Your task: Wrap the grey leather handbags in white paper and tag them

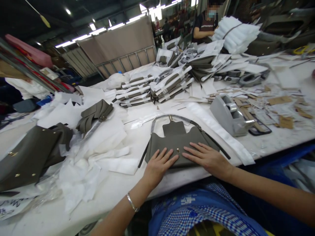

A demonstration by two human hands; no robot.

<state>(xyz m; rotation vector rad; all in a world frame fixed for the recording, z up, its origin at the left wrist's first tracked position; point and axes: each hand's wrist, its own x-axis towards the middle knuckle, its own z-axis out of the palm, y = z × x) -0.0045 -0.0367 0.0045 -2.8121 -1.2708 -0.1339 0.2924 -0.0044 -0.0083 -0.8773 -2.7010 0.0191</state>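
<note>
A dark olive-grey handbag (169,141) lies flat on the white-covered table (115,193) in front of me. Its handle, partly in clear wrap, arches away at the far side, and a small gold clasp (178,150) shows on its front. My left hand (158,165) rests on the bag's lower left part, fingers spread. On the lower right part lies my right hand (206,159), also flat with fingers apart. Between the two hands sits the clasp. Neither hand grips anything.
Grey tape dispenser (225,114) and a white foam strip (219,132) lie to the right. Wrapped bag stacks (157,87) stand behind. More olive bags (31,154) and white wrapping sheets (81,177) cover the left. Across the table a co-worker (205,26) stands beside a white foam bundle (235,34).
</note>
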